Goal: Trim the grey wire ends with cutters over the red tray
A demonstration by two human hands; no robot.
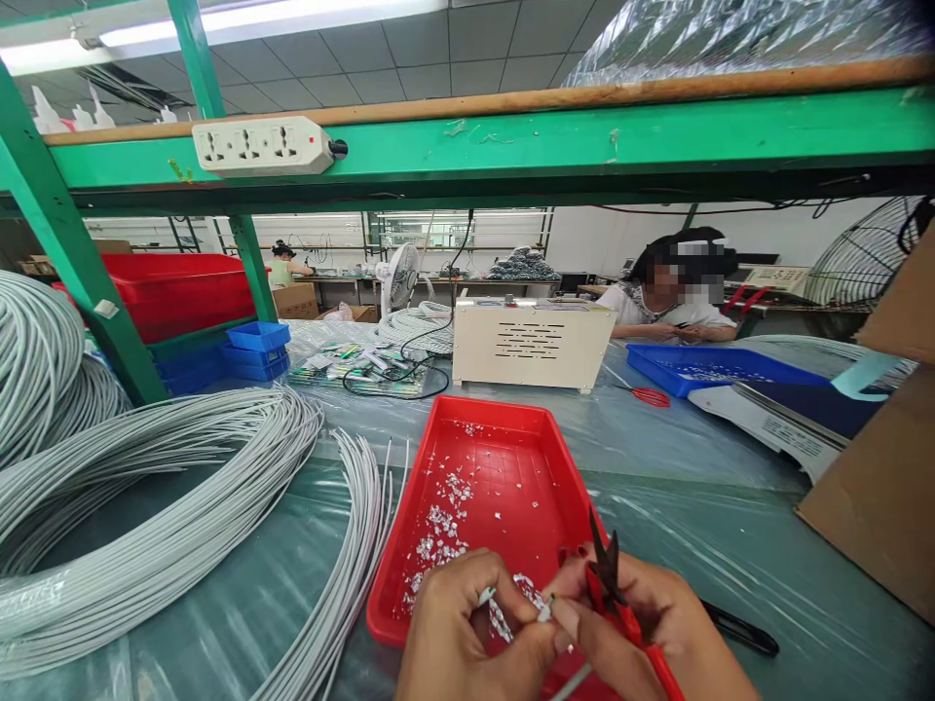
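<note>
Both my hands meet low in the head view, over the near end of a red tray (511,443). My left hand (460,633) pinches the end of a thin white cable (504,611) between thumb and fingers. My right hand (650,623) holds red-handled snips (620,604) with dark blades pointing up, and its fingertips touch the same cable end. Small white cable scraps (442,531) lie scattered inside the tray.
Big coils of white cable (161,487) fill the left of the plastic-covered table. A beige box (530,343) stands behind the tray, a blue tray (701,368) and red scissors (649,396) at right, cardboard (883,487) far right. A person sits across the table.
</note>
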